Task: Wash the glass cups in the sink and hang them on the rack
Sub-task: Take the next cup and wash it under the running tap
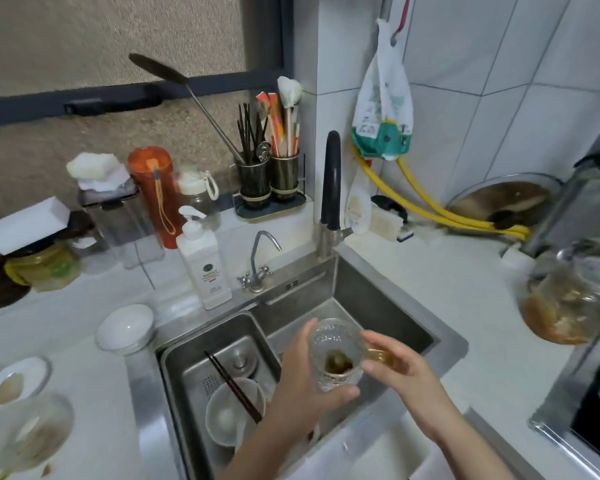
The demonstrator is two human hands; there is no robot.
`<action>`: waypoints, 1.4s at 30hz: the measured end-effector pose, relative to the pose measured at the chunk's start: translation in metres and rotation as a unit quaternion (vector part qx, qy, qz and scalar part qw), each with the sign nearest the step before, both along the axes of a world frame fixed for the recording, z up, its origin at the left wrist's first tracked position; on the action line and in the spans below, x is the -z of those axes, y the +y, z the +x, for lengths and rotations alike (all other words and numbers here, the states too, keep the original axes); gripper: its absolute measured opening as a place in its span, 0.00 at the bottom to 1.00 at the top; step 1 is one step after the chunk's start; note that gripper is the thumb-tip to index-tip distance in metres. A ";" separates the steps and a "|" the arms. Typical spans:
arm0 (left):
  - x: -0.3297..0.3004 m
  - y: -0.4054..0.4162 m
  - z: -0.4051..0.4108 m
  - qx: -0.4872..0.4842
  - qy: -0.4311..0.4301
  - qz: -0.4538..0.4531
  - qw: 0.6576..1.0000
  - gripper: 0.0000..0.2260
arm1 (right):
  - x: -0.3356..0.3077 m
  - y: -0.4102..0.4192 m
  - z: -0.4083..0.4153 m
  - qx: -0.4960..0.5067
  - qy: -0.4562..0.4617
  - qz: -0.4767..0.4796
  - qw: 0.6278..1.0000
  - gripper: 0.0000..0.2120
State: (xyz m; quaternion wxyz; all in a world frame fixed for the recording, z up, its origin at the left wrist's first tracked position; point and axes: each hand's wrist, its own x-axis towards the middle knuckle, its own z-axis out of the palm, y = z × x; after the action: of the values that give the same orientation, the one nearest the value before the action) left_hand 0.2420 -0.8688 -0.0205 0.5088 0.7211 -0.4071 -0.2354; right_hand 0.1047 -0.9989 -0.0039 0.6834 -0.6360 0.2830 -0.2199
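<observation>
Cup (335, 353): glass, patterned, held over the sink (378, 306), mouth tipped toward the camera, long axis leaning up and away from the wrists; brown dregs at the bottom, probably the reason for holding it over the basin before rinsing.

Left hand (303, 382): wrapped round the cup's near-left wall, thumb under the base side, fingers curled up its far flank; carries the weight.

Right hand (400, 372): at the cup's right, fingers curled, pinching what looks like an amber handle (381, 355); likely steadying and steering the tilt; exact contact partly blurred.

Tap (331, 188): black spout, above and beyond the grip, no water visible; cup not yet under it, by the look of it.

Left of the grip, lower basin: bowl (232, 410) with chopsticks (232, 386) laid across.

Beyond the grip, left: soap bottle (203, 261) on the counter.

Far right of the grip: glass jar (568, 303) on the counter.

Rack: not identifiable; hanging step judged well ahead.
</observation>
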 end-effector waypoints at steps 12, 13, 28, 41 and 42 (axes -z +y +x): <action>0.019 -0.109 0.029 -0.158 0.027 0.021 0.987 0.35 | 0.020 -0.130 0.063 -0.104 0.067 -0.004 0.992 0.12; 0.020 -0.119 0.031 -0.175 0.023 0.024 0.984 0.36 | 0.019 -0.143 0.070 -0.111 0.077 -0.020 0.991 0.10; 0.013 -0.197 0.064 -0.283 0.067 -0.034 0.956 0.30 | 0.047 -0.305 0.209 -0.093 0.136 -0.205 0.965 0.16; 0.007 -0.195 0.080 -0.283 0.077 0.022 0.956 0.39 | 0.081 -0.343 0.260 -0.041 0.205 -0.327 0.922 0.11; 0.006 -0.196 0.081 -0.281 0.076 0.024 0.956 0.38 | 0.081 -0.344 0.260 -0.045 0.206 -0.324 0.922 0.11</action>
State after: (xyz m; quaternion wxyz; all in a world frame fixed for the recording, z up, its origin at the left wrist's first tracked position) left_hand 0.3230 -1.0645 -0.0267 0.5663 0.7983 -0.1425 -0.1473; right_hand 0.3645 -1.3429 -0.0846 0.3755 -0.8663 0.3016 -0.1325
